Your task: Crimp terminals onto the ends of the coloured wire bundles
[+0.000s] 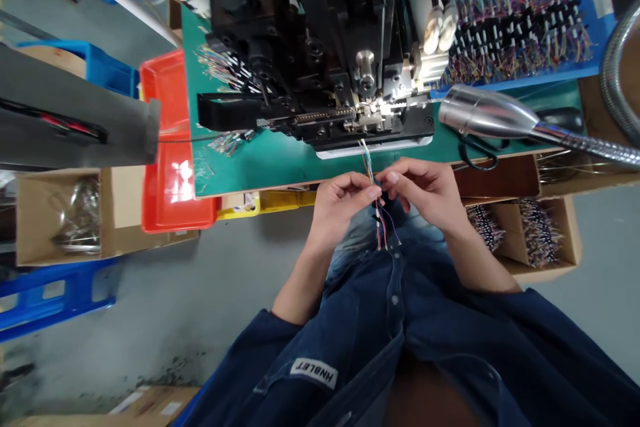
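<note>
A thin bundle of colored wires (379, 210) hangs in front of my body, just below the front edge of the green work table. Its upper ends fan out toward the black machine (345, 73), and its red and purple lower ends dangle over my dark blue jacket. My left hand (345, 203) pinches the bundle at its middle between thumb and forefinger. From the other side, my right hand (425, 190) closes thumb and forefinger at the same spot on the wires. The exact strands between those right fingertips are hidden.
A metal gooseneck lamp (485, 110) lights the machine from the right, above black-handled scissors (477, 153). Wire bundles fill a blue tray (603, 27) at the back right; more lie in a cardboard box (510, 230) below. A red tray (167, 200) stands left.
</note>
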### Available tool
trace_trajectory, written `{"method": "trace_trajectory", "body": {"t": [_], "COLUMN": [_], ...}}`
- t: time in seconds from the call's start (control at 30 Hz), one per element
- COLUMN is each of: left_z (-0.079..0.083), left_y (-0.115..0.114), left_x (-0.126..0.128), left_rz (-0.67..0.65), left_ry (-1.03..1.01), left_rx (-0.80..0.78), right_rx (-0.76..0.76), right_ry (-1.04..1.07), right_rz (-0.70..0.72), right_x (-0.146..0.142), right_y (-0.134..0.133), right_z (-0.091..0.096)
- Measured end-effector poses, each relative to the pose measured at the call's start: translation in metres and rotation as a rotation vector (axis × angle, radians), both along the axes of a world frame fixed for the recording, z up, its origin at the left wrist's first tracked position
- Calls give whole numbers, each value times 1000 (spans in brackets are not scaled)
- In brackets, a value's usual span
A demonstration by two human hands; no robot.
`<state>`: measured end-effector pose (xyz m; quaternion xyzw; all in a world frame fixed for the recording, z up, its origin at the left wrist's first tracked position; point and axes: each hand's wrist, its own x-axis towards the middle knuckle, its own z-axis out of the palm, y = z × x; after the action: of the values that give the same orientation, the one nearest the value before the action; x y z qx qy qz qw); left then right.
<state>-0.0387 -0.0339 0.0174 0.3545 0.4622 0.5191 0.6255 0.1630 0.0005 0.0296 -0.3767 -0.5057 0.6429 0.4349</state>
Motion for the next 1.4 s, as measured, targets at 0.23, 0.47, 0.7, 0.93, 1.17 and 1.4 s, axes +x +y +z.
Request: {"method": "trace_trajectory", "body": {"t": [0.23, 0.47, 0.7, 0.93, 1.17, 1.4], "left_z": [1, -4, -12, -6, -5, -8], "left_y": [3, 3, -3, -4, -2, -3], "left_x": [-1, -1, 2, 5, 6, 3], "left_rz": [-35, -34, 24, 55, 70, 76], "left_ry": [76, 67, 55, 106, 104, 203], "left_rx": [32, 28, 90, 104, 62, 90], "right_rx": [39, 54, 74, 227, 159, 101], "right_ry": [9, -40, -44, -81, -22, -70], "right_rz": [63, 45, 3, -190, -160, -46], "right_x": [-15, -11, -13, -21, -18, -12], "right_y": [12, 14, 8, 7, 8, 2], "right_z": [8, 10, 4, 3, 4, 5]}}
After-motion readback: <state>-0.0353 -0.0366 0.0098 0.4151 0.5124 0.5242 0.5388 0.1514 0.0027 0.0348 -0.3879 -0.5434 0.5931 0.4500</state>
